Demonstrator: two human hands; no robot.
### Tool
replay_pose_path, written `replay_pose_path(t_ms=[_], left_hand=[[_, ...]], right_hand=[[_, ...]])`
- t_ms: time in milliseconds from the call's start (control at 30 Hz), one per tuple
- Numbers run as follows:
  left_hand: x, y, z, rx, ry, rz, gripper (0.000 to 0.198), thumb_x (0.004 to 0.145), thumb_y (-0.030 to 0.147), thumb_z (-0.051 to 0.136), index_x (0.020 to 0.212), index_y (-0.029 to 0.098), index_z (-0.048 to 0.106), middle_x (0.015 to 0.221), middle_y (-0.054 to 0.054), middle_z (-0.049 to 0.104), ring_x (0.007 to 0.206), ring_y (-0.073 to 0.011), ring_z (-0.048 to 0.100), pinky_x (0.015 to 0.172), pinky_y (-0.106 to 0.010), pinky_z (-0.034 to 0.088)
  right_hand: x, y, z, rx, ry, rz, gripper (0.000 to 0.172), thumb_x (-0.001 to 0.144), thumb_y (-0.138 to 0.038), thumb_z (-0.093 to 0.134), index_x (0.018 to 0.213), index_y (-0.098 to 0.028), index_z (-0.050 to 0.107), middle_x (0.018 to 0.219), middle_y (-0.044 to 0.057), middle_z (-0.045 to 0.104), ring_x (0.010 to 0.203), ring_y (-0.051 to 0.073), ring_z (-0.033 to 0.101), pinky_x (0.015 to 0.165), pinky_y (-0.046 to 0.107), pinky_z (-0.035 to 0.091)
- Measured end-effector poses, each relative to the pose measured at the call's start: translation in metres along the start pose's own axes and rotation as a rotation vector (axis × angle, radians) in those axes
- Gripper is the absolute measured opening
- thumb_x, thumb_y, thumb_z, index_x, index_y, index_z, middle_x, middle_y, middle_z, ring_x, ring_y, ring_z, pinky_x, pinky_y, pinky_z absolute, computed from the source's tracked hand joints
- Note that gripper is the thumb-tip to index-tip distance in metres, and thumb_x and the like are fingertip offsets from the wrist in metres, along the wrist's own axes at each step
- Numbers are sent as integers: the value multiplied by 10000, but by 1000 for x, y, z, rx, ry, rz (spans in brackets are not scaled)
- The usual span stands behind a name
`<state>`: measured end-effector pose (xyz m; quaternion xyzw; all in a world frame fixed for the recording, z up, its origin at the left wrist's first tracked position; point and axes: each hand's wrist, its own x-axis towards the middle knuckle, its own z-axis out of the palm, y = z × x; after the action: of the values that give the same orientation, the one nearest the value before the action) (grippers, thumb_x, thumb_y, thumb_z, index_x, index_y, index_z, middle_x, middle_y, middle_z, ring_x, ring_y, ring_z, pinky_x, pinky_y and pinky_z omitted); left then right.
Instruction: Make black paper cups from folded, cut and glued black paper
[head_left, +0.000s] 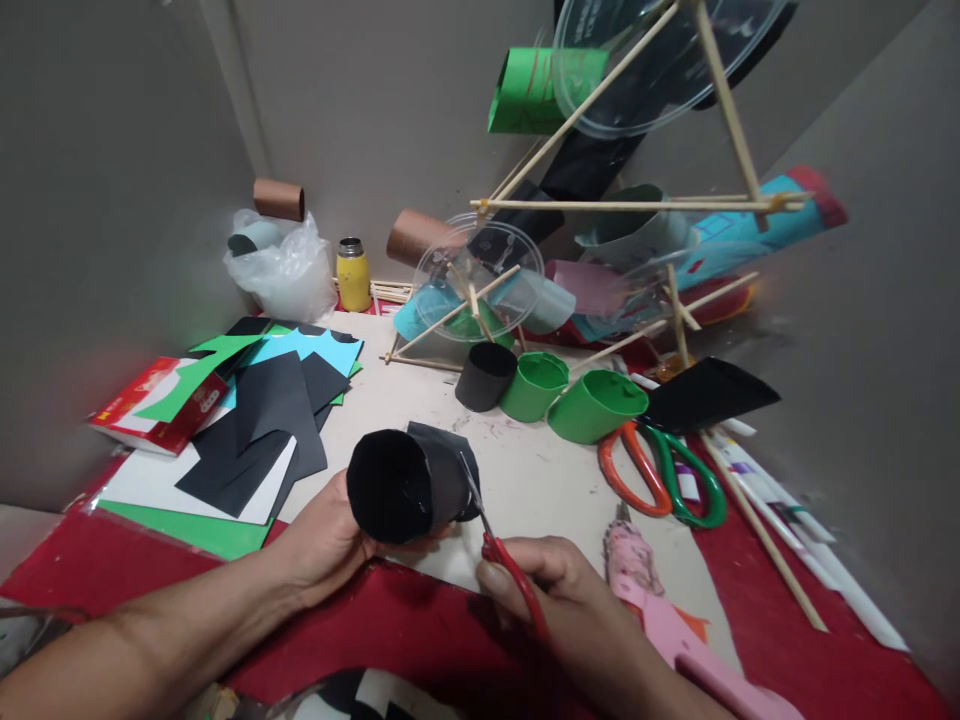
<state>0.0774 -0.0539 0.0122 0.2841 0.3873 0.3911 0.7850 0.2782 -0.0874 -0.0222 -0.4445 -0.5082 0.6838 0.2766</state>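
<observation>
A short black paper tube (442, 490) is tilted so its open end faces me, and a loose flap of black paper stands out at its far side. My left hand (330, 540) is wrapped round the tube from the left and below. Red-handled scissors (517, 580) are in my right hand (555, 590), with their blades at the flap on the tube's right side. Whether the blades are cutting through the paper I cannot tell. Beyond the tube stand a black paper ring (486, 377) and two green paper rings (600, 405).
Coloured paper sheets (277, 400) and a red box (180, 425) lie at left. A yellow bottle (352, 275) stands behind. Stick frames with plastic discs (480, 280) rise at back right. Larger scissors (664, 475) and a pink glue gun (675, 630) lie at right.
</observation>
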Motion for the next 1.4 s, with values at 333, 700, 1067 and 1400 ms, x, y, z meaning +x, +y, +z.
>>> replay_pose_path(t_ms=[333, 700, 1067, 1400], left_hand=[[0, -5, -6, 19, -3, -14, 324, 609, 314, 863, 851, 117, 773, 820, -117, 761, 714, -193, 702, 673, -256, 563], [1, -2, -5, 132, 26, 109, 214, 713, 277, 786, 875, 139, 766, 737, -54, 742, 660, -154, 661, 637, -228, 526], [-2, 6, -4, 186, -59, 143, 416, 738, 292, 777, 1136, 201, 698, 1049, -64, 733, 927, -237, 669, 832, -343, 531], [1, 3, -8, 222, -32, 164, 495, 752, 325, 765, 1221, 223, 646, 1111, -68, 714, 934, -236, 670, 819, -330, 530]], right_hand=[[1, -2, -3, -44, 21, -10, 590, 803, -680, 566, 536, -198, 353, 524, -66, 269, 503, 82, 233, 471, 253, 173], [-2, -3, -4, -41, -15, 2, 563, 808, -593, 624, 523, -198, 343, 509, -67, 270, 499, 82, 226, 471, 253, 171], [-2, -2, -7, -56, -41, 14, 578, 814, -649, 580, 534, -194, 361, 503, -66, 285, 494, 79, 238, 468, 254, 166], [-2, -3, -6, -80, -13, -24, 567, 836, -617, 573, 522, -194, 362, 493, -63, 311, 484, 78, 256, 460, 246, 181]])
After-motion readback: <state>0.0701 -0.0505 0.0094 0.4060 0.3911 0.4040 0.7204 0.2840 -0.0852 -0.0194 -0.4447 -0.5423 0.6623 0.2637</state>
